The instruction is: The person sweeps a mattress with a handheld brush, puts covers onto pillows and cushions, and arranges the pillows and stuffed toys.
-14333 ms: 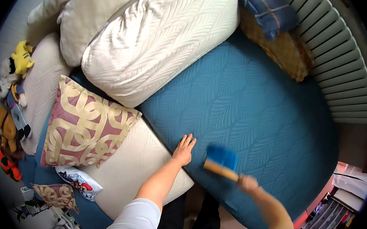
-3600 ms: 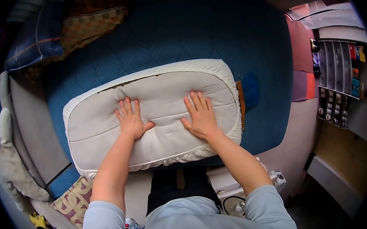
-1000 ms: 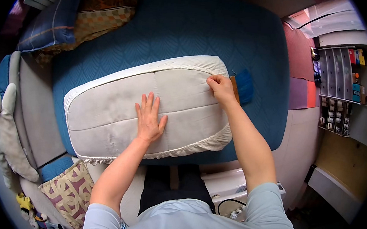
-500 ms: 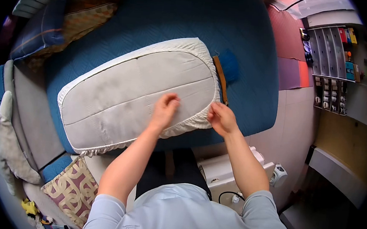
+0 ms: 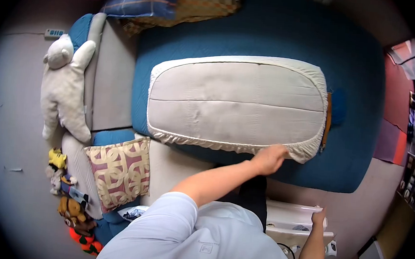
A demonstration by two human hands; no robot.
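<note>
A cushion [image 5: 239, 91] in a white fitted cover [image 5: 168, 137] lies underside up on the blue bed surface [image 5: 365, 78], its gathered elastic edge showing. My left hand [image 5: 269, 160] is closed at the near edge of the cover, toward its right end, with the fingers curled on the gathered cloth. Beyond the cushion's right end lies a brush with a wooden back [image 5: 328, 119] and blue bristles [image 5: 339, 107], partly hidden by the cushion. Low on the right, my right hand [image 5: 318, 216] is beside a white furniture piece [image 5: 291, 210]; its fingers are not clearly visible.
A white plush bear [image 5: 66, 88] lies at the left, above a patterned pillow [image 5: 120, 171] and several small toys [image 5: 71, 208]. Plaid [image 5: 142, 0] and checked [image 5: 209, 7] bedding sits at the top. A rack [image 5: 413, 177] stands far right.
My left hand has moved from above the cushion to its near edge. My right hand has left the cushion's right end and moved down beside the furniture. The view has turned left.
</note>
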